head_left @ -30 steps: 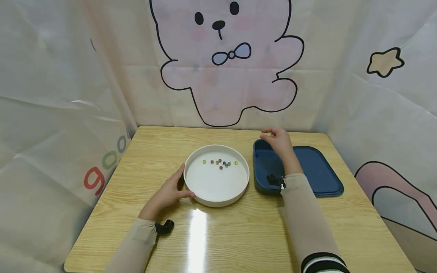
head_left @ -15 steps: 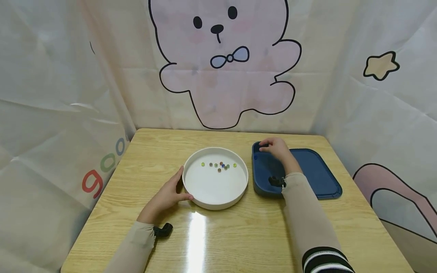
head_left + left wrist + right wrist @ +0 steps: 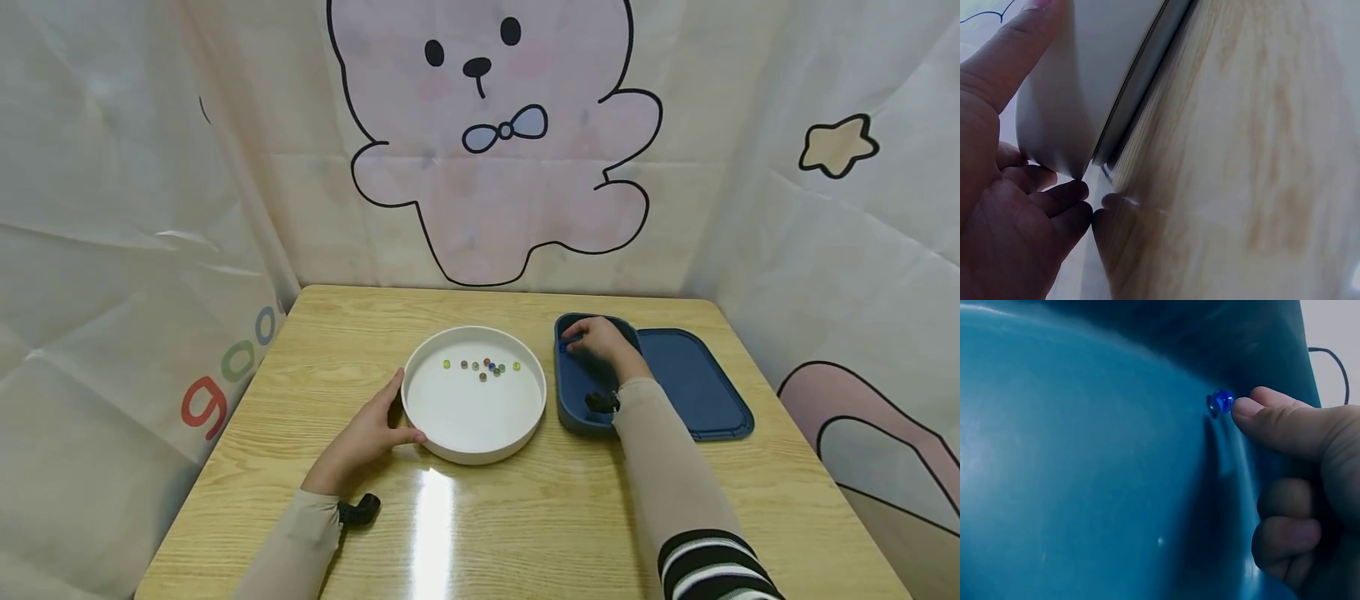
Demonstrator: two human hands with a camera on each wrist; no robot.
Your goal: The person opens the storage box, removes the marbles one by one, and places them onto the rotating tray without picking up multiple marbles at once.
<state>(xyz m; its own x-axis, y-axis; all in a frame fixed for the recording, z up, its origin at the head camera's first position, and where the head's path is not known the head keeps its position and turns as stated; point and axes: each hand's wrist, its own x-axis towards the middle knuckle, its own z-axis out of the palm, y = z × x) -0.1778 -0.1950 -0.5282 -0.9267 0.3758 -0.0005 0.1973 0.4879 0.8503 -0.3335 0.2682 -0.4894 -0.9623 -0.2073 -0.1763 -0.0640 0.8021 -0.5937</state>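
Note:
A round white dish (image 3: pixel 472 425) with several small marbles (image 3: pixel 491 367) in it stands mid-table. My left hand (image 3: pixel 363 433) holds its left side, thumb and fingers against the outer wall. In the left wrist view the curled fingertips touch the lower edge of the dish (image 3: pixel 1085 81). My right hand (image 3: pixel 603 342) reaches into a dark blue box (image 3: pixel 573 408). Thumb and forefinger stretch toward a clear blue marble (image 3: pixel 1223 401) in the box's corner; the thumb tip is right beside it, the other fingers curled. Whether they touch cannot be told.
A dark blue lid (image 3: pixel 697 383) lies flat on the wooden table (image 3: pixel 510 533), right of the box. A printed cloth (image 3: pixel 675 50) hangs behind and at both sides of the table. Each wrist bears a small black camera.
My right hand has come down from above the box's far rim into the box, toward the blue marble. The left hand stays on the dish. The head view has shifted slightly.

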